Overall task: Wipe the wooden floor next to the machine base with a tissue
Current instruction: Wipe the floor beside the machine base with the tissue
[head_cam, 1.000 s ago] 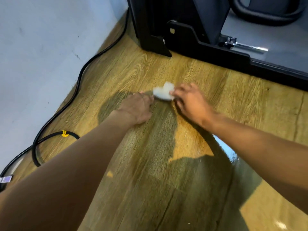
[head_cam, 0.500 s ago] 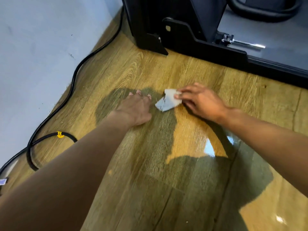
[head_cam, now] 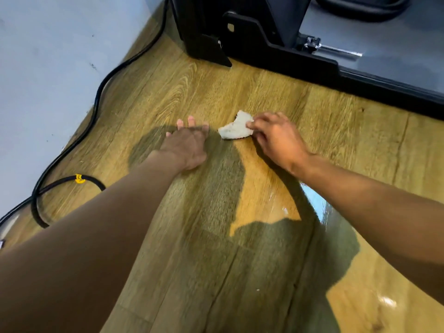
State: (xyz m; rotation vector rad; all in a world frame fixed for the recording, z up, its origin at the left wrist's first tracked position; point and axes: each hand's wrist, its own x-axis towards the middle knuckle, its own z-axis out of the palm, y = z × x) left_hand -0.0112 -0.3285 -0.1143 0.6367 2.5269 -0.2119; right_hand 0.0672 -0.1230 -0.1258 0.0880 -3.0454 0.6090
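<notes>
A crumpled white tissue (head_cam: 236, 128) lies on the wooden floor (head_cam: 300, 109), a short way in front of the black machine base (head_cam: 283, 54). My right hand (head_cam: 278, 138) pinches the tissue's right edge with curled fingertips and holds it down on the floor. My left hand (head_cam: 188, 143) rests flat on the floor just left of the tissue, fingers straight, not touching it.
A black cable (head_cam: 96, 111) runs along the grey wall (head_cam: 48, 56) at the left and loops near a yellow tag (head_cam: 80, 178). A metal bolt (head_cam: 336, 49) sticks out on the machine's grey platform (head_cam: 384, 44). Shadows and a glossy reflection cover the near floor.
My right hand has slid the tissue back and forth over the floor by small amounts. My left hand has stayed planted flat on the floor.
</notes>
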